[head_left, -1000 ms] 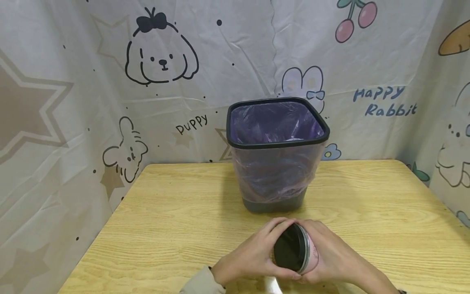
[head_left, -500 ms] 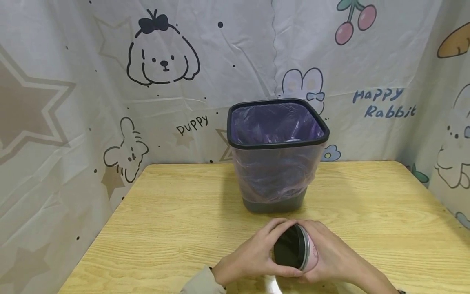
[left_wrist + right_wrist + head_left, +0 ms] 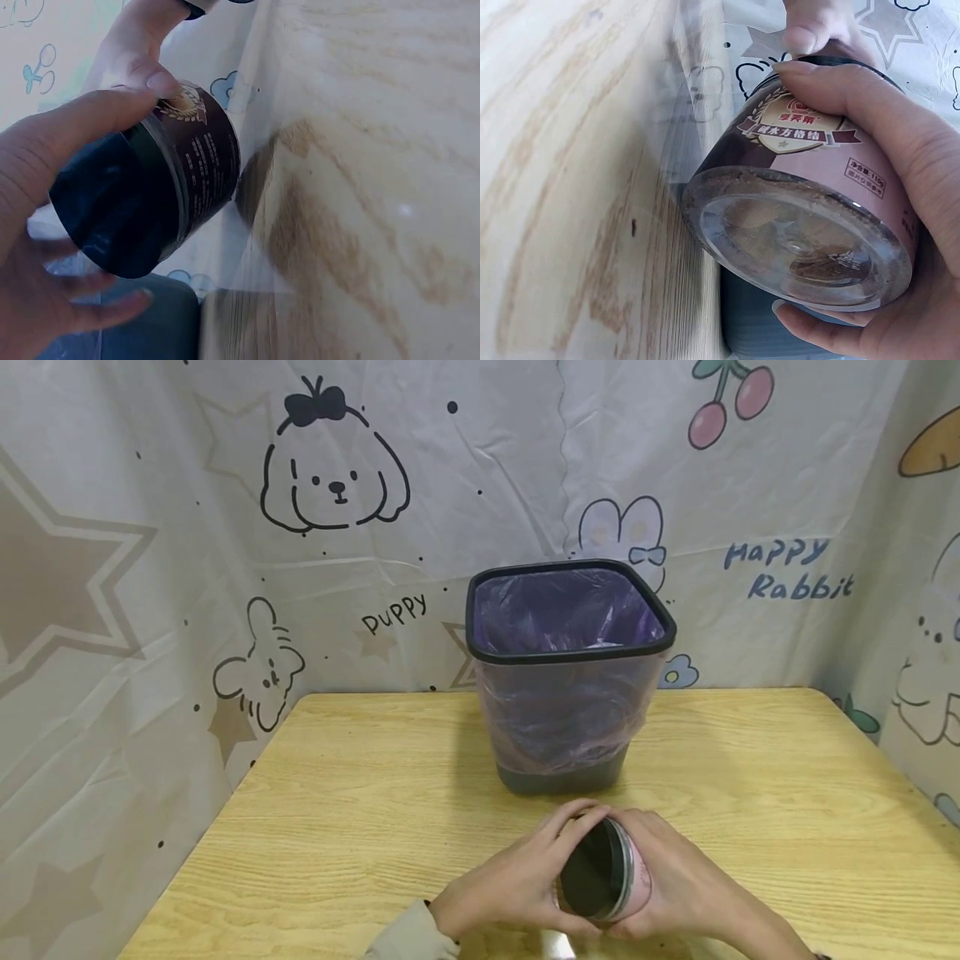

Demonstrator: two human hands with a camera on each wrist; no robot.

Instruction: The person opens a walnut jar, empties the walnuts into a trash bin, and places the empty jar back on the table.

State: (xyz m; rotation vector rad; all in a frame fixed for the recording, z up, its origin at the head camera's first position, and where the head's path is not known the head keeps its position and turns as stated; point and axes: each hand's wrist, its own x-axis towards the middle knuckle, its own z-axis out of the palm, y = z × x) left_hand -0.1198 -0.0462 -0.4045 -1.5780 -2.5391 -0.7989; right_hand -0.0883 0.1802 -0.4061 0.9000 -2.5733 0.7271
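Observation:
A clear plastic jar (image 3: 640, 890) with a dark lid (image 3: 591, 872) is tilted on its side close over the table, lid facing left. My right hand (image 3: 678, 878) grips its body, thumb across the pink and dark brown label (image 3: 808, 133) in the right wrist view. Brownish bits show through the clear base (image 3: 795, 241). My left hand (image 3: 517, 881) curls round the lid from the left. In the left wrist view its thumb lies along the lid's edge, and its other fingers (image 3: 112, 311) spread below the lid.
Behind the hands stands a grey bin (image 3: 558, 781) with a black rim (image 3: 570, 656) and a purple bag liner (image 3: 555, 602). A wood-grain table (image 3: 337, 827) lies underneath. Cartoon-printed cloth (image 3: 510, 460) hangs behind and on both sides.
My left hand's fingers have shifted slightly on the lid, its thumb sliding left along the near edge and its index finger lifting a little. The right hand and jar stay almost in place.

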